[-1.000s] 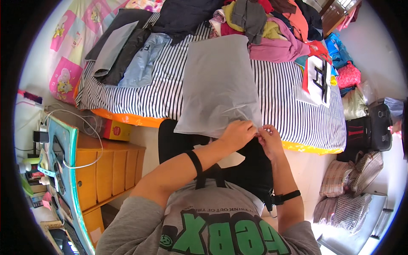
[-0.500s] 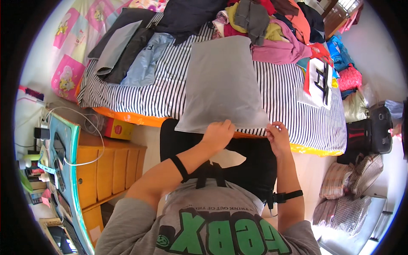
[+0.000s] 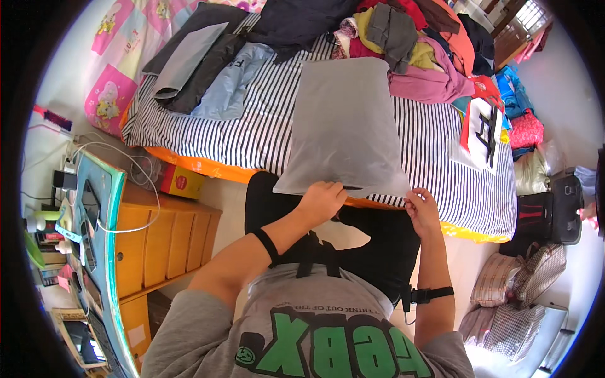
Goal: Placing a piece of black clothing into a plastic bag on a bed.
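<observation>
My left hand and right hand each clamped fingers on the near edge of the grey bag, left nearer its middle, its long axis running away from me across the striped bed.

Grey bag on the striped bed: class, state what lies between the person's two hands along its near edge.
In the head view, only the grey bag's near edge spans between left hand and right hand, lying over the striped bed; nothing else lies there.
</observation>
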`<state>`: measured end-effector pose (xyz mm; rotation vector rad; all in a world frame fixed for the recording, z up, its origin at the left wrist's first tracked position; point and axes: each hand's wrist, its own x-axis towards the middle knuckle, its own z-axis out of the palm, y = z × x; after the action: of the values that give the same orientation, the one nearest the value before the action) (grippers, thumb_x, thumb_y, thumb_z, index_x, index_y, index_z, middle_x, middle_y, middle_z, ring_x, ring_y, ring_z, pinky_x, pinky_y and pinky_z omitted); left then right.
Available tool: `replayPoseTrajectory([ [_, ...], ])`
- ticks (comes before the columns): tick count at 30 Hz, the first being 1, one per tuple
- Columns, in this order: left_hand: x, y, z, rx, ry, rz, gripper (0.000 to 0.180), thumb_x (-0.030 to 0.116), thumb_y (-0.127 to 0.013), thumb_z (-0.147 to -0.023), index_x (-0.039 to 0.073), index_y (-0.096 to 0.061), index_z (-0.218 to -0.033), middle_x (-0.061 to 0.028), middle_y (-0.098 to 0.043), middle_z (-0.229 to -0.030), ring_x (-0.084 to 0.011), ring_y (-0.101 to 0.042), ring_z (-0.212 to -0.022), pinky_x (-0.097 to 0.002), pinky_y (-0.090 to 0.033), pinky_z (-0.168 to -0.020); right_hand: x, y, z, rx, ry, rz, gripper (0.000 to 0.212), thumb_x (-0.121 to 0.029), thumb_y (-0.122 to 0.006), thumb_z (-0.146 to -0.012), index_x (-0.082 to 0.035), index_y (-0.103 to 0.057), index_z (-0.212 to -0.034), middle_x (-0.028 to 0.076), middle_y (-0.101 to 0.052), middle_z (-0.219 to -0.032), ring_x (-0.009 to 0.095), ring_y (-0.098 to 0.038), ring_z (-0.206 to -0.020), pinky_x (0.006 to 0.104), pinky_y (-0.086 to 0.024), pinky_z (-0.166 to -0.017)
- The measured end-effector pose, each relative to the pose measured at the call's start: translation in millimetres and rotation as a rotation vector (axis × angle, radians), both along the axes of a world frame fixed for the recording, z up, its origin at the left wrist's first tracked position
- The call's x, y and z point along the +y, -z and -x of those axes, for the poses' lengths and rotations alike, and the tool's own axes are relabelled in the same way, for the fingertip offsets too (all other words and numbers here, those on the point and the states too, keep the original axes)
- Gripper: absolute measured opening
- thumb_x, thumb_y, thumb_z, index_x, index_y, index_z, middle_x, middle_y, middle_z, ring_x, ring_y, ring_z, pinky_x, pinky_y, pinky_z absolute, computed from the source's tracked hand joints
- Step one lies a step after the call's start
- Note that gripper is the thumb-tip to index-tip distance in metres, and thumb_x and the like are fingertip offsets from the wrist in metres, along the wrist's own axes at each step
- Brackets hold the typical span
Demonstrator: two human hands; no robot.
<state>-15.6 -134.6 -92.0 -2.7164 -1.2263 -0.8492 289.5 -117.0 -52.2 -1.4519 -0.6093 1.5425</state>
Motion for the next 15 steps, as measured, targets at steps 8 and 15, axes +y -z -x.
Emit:
replayPoseTrajectory([
  [8, -1, 0, 31, 0.040, -0.030, 0.083, 0.014, 0.011, -0.065, -0.070, 0.007, -0.058, -0.081, -0.0069, -0.054, -0.083, -0.0246, -0.061, -0.080, -0.0369, -0.050, -0.068, -1, 16, -7, -0.044, 0.069, -0.035, 0.020, -0.004, -0.070, -0.088, -0.003, -0.056, -0.101, 0.007, -0.064, -0.081, 0.011, -0.059, -0.067, 0.0202, -0.049, -0.059],
  [15, -2, -7, 37, 0.092, 0.031, 0.115, 0.013, 0.011, -0.062, -0.071, 0.007, -0.061, -0.084, -0.0071, -0.055, -0.087, -0.0248, -0.059, -0.086, -0.0369, -0.048, -0.075, -2, 16, 12, -1.256, 0.156, -0.700, 0.021, 0.001, -0.068, -0.076, 0.002, -0.058, -0.095, 0.014, -0.059, -0.092, 0.028, -0.057, -0.085, 0.0397, -0.047, -0.076],
])
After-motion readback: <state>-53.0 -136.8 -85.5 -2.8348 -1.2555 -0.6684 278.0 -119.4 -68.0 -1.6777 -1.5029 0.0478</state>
